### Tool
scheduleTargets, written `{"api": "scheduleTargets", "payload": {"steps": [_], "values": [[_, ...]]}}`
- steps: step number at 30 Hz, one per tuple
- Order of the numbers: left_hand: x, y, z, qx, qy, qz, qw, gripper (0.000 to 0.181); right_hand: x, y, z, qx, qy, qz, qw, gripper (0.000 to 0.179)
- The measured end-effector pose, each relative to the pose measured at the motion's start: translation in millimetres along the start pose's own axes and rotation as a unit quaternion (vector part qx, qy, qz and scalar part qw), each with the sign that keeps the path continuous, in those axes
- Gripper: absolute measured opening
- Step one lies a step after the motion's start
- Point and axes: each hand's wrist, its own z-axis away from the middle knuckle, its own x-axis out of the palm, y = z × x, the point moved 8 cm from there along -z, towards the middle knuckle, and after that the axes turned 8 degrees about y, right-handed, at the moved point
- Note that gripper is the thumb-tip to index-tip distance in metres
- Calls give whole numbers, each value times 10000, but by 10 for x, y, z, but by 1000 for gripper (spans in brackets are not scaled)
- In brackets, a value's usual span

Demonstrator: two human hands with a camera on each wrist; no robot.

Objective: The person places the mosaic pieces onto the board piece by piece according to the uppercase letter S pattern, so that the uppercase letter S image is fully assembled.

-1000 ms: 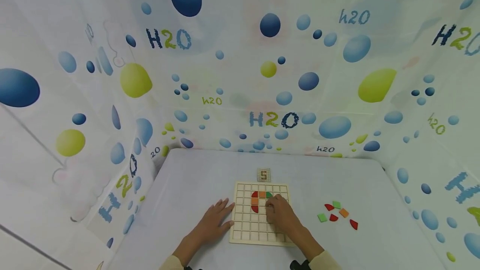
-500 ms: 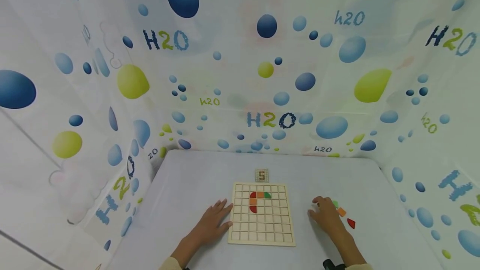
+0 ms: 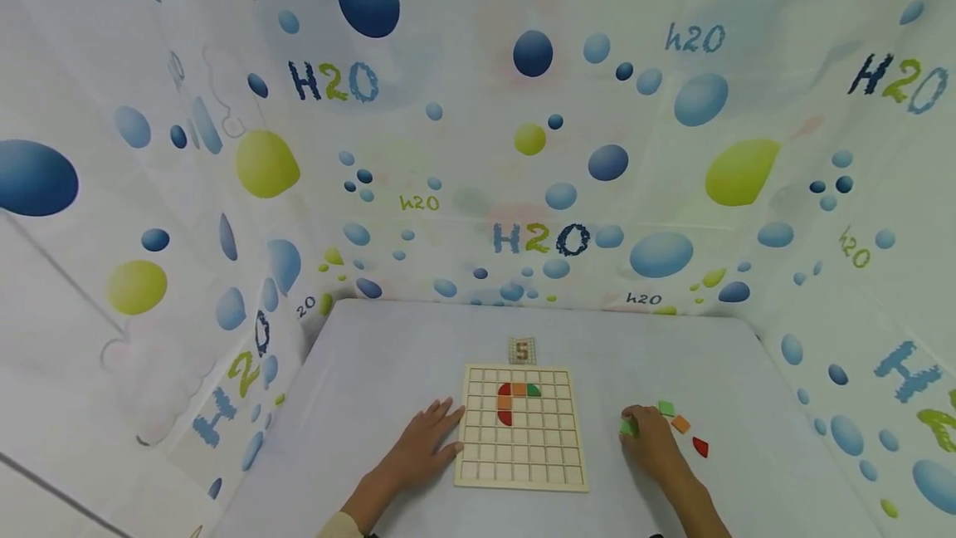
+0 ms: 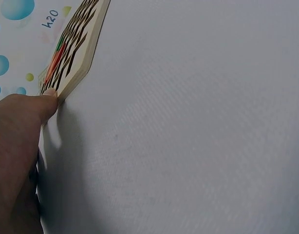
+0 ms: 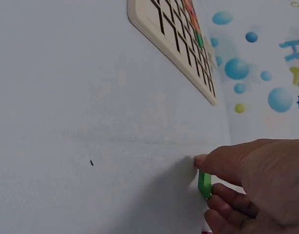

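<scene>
A wooden grid board (image 3: 520, 469) lies flat on the table, with several red, orange and green tiles set in its upper cells. My left hand (image 3: 421, 442) rests at the board's left edge, its fingers spread and relaxed; in the left wrist view the thumb (image 4: 48, 100) touches the board's edge. To the right of the board, my right hand (image 3: 653, 438) pinches a green square tile (image 5: 205, 184) between thumb and fingers, low at the table. Just beyond that hand lie another green tile (image 3: 666, 408), an orange square tile (image 3: 680, 423) and a red rounded tile (image 3: 700, 447).
A small pattern card (image 3: 522, 350) with a 5-like figure stands behind the board. The white-covered table (image 3: 403, 347) is enclosed by hanging cloth (image 3: 463, 148) printed with bubbles and H2O lettering.
My right hand left the board, moved right to the loose tiles, and now pinches a green square there. My left hand has stayed at the board's edge.
</scene>
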Motion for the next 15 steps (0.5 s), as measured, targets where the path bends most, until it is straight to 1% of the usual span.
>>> {"api": "scheduleTargets", "payload": {"steps": [3, 6, 11, 15], "values": [[8, 3, 1, -15, -23, 34, 10000, 66, 30, 35, 18, 199, 17, -69, 9998, 31], [2, 5, 1, -2, -10, -5, 10000, 66, 53, 72, 32, 341, 29, -171, 9993, 28], [-2, 4, -1, 59, 79, -28, 9999, 65, 72, 73, 34, 288, 2, -208, 9994, 23], [-8, 18, 8, 201, 165, 22, 9997, 64, 57, 44, 43, 275, -41, -201, 9994, 22]]}}
